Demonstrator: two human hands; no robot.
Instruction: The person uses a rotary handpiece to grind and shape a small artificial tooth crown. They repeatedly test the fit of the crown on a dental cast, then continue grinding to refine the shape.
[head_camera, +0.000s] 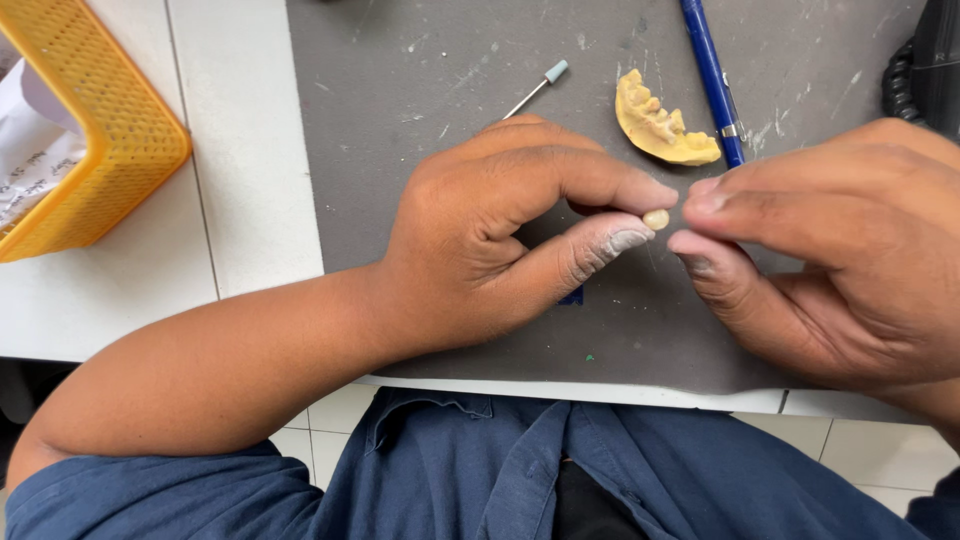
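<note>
Grey bench mat (420, 90) w/ dust on it, left hand (480, 235) is pinching a tiny cream tooth piece (656, 218) between thumb & finger, right hand (840, 245) fingertips closing in beside it w/o gripping, plaster jaw cast (660, 125) lying untouched just beyond the piece, so prob midway imo.

The small tooth piece (656, 218) between the fingers is pale cream-yellow. The dental cast (660, 128) on the mat is yellow, a little darker than it. The mat (420, 90) is dark grey with many whitish scratches and dust marks. The pen (712, 75) is blue with a silver ring. The thin tool (540, 88) has a light blue tip on a silver shaft. The basket (110, 130) is orange-yellow with a fine mesh pattern. The table (240, 150) is white, the shirt (600, 480) dark blue.
</note>
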